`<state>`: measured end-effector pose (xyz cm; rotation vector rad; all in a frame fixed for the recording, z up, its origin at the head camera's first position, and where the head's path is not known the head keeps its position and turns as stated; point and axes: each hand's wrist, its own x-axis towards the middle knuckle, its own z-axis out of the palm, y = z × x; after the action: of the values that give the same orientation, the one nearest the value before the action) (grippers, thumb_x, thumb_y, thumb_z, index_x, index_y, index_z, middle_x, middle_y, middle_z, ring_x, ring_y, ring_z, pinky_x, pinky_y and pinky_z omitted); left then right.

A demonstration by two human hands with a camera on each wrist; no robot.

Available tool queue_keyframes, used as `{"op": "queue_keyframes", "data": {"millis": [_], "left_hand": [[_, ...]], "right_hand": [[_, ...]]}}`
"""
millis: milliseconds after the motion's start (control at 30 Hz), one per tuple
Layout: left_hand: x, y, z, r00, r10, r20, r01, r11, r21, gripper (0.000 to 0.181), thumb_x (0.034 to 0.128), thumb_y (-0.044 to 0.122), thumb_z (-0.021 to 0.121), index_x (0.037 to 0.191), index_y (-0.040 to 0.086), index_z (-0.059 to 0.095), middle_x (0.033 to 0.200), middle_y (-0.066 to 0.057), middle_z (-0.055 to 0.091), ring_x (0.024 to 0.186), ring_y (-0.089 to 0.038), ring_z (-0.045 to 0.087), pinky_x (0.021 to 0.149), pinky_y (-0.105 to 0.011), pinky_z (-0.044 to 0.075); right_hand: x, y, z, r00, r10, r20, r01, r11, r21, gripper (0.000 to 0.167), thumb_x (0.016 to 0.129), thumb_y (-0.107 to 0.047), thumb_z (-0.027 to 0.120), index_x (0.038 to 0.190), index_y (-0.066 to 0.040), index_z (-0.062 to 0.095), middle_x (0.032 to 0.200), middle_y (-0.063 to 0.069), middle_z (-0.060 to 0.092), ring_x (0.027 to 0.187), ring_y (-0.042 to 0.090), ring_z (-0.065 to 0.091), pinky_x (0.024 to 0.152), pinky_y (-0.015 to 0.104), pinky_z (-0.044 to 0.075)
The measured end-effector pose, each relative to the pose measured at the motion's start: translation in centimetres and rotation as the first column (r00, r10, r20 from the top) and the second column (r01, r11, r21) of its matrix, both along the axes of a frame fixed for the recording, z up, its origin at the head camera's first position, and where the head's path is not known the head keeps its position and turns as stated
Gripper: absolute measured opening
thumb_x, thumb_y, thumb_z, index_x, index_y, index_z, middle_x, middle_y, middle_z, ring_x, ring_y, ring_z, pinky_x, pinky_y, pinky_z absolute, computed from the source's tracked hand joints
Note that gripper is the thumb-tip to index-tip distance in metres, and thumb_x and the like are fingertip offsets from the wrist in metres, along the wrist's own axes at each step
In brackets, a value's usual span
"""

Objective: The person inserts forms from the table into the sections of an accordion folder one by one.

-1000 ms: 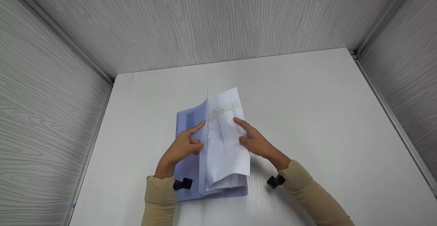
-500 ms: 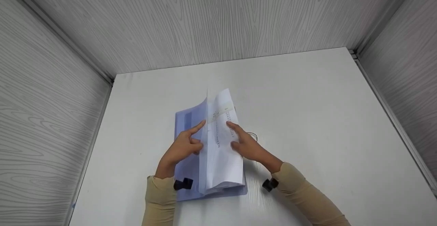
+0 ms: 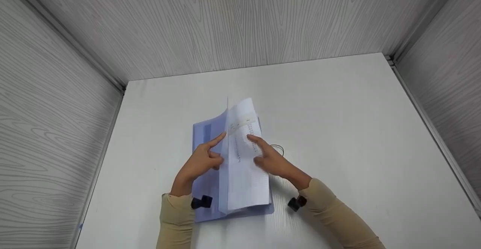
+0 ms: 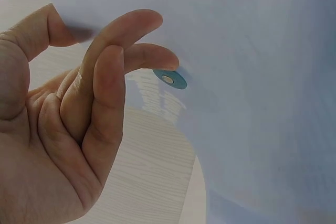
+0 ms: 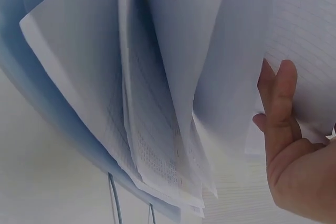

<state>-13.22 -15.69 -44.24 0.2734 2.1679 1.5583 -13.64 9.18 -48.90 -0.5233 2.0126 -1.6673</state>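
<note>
A translucent blue document folder [image 3: 206, 213] lies opened on the table, its flap [image 3: 223, 189] raised along the middle. My left hand [image 3: 201, 162] holds the flap's edge. In the left wrist view, several fingers curl by the flap above a teal round button [image 4: 170, 78]; one fingertip disappears behind the edge. My right hand [image 3: 276, 160] holds printed white sheets [image 3: 248, 185] at their right side, index finger and thumb apart on the front. The right wrist view shows fingers behind a lined sheet [image 5: 310, 30], with more papers [image 5: 152, 145] fanned out inside the folder.
A thin cord loop [image 3: 278, 149] sticks out at the folder's right side; its two strands [image 5: 114, 198] hang in the right wrist view. White table [image 3: 338, 128] surrounds the folder, with wood-grain panels [image 3: 244, 23] at the back and both sides.
My right hand has moved left with the sheets, which now bend closer to the flap. The cord loop has come into sight. My left hand has stayed in place.
</note>
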Motion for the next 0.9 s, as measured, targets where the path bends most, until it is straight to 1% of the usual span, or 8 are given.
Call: {"op": "queue_keyframes", "data": {"millis": [133, 267, 367, 467, 633, 767, 833, 900], "left_hand": [[-0.2, 0.2, 0.3, 1.000, -0.003, -0.013, 0.003, 1.000, -0.006, 0.080, 0.0782, -0.004, 0.054, 0.153, 0.009, 0.028, 0.048, 0.007, 0.033, 0.046, -0.008, 0.027, 0.050, -0.024, 0.027], [-0.2, 0.4, 0.3, 1.000, -0.005, -0.001, 0.005, 1.000, 0.002, 0.081, 0.0781, -0.003, 0.054, 0.153, 0.009, 0.027, 0.049, 0.007, 0.032, 0.046, -0.009, 0.026, 0.050, -0.024, 0.025], [-0.2, 0.5, 0.3, 1.000, -0.006, 0.001, 0.006, 1.000, -0.001, 0.081, 0.0777, -0.003, 0.054, 0.153, 0.009, 0.027, 0.049, 0.007, 0.033, 0.046, -0.010, 0.026, 0.049, -0.025, 0.024], [-0.2, 0.6, 0.2, 1.000, -0.006, -0.005, 0.006, 1.000, -0.021, 0.080, 0.0774, -0.002, 0.054, 0.153, 0.012, 0.029, 0.049, 0.007, 0.035, 0.045, -0.009, 0.026, 0.049, -0.024, 0.025], [-0.2, 0.8, 0.2, 1.000, -0.004, -0.004, 0.004, 0.997, -0.081, 0.077, 0.0780, -0.001, 0.056, 0.151, 0.015, 0.036, 0.049, 0.007, 0.034, 0.045, -0.010, 0.025, 0.047, -0.025, 0.026], [-0.2, 0.9, 0.4, 1.000, -0.017, 0.000, 0.017, 0.994, -0.111, 0.071, 0.0793, 0.001, 0.055, 0.148, 0.013, 0.039, 0.051, 0.006, 0.033, 0.046, -0.010, 0.026, 0.049, -0.026, 0.029], [-0.2, 0.9, 0.3, 1.000, -0.031, 0.003, 0.031, 0.994, -0.105, 0.069, 0.0801, 0.002, 0.054, 0.146, 0.011, 0.038, 0.053, 0.005, 0.034, 0.047, -0.011, 0.026, 0.053, -0.028, 0.036], [-0.2, 0.9, 0.2, 0.999, -0.048, 0.012, 0.049, 0.995, -0.082, 0.067, 0.0811, 0.001, 0.052, 0.145, 0.008, 0.036, 0.055, 0.004, 0.035, 0.049, -0.012, 0.029, 0.058, -0.031, 0.043]], "right_hand": [[-0.3, 0.7, 0.3, 0.999, -0.012, 0.044, 0.012, 1.000, -0.020, 0.073, 0.089, 0.006, 0.043, 0.155, -0.012, 0.017, 0.157, 0.019, 0.023, 0.129, 0.032, 0.044, 0.098, 0.043, 0.042], [-0.5, 1.3, 0.7, 0.998, -0.020, 0.060, 0.020, 1.000, 0.007, 0.074, 0.089, 0.004, 0.045, 0.155, -0.016, 0.018, 0.156, 0.016, 0.025, 0.128, 0.029, 0.044, 0.098, 0.041, 0.041], [-0.6, 1.6, 0.8, 0.996, -0.029, 0.082, 0.027, 0.999, 0.023, 0.075, 0.089, 0.002, 0.047, 0.155, -0.020, 0.019, 0.153, 0.016, 0.032, 0.121, 0.029, 0.050, 0.090, 0.039, 0.047], [-0.6, 1.6, 0.8, 0.994, -0.032, 0.107, 0.031, 0.999, 0.014, 0.075, 0.089, 0.001, 0.047, 0.155, -0.021, 0.019, 0.150, 0.018, 0.035, 0.115, 0.030, 0.055, 0.083, 0.037, 0.050], [-0.6, 1.5, 0.5, 0.993, -0.022, 0.114, 0.021, 1.000, 0.009, 0.074, 0.089, 0.000, 0.049, 0.155, -0.018, 0.020, 0.150, 0.019, 0.034, 0.116, 0.030, 0.054, 0.085, 0.036, 0.050], [-0.6, 1.6, 0.4, 0.990, -0.018, 0.141, 0.022, 0.999, -0.027, 0.073, 0.089, 0.001, 0.047, 0.154, -0.016, 0.020, 0.148, 0.020, 0.037, 0.114, 0.030, 0.057, 0.083, 0.035, 0.051], [-0.6, 1.6, 0.4, 0.989, -0.014, 0.148, 0.021, 0.999, -0.043, 0.072, 0.089, 0.001, 0.046, 0.154, -0.015, 0.019, 0.147, 0.019, 0.039, 0.112, 0.029, 0.058, 0.083, 0.034, 0.051], [-0.5, 1.6, 0.4, 0.989, -0.007, 0.150, 0.016, 0.998, -0.056, 0.073, 0.089, 0.002, 0.045, 0.154, -0.014, 0.018, 0.146, 0.020, 0.040, 0.110, 0.028, 0.059, 0.082, 0.034, 0.051]]}}
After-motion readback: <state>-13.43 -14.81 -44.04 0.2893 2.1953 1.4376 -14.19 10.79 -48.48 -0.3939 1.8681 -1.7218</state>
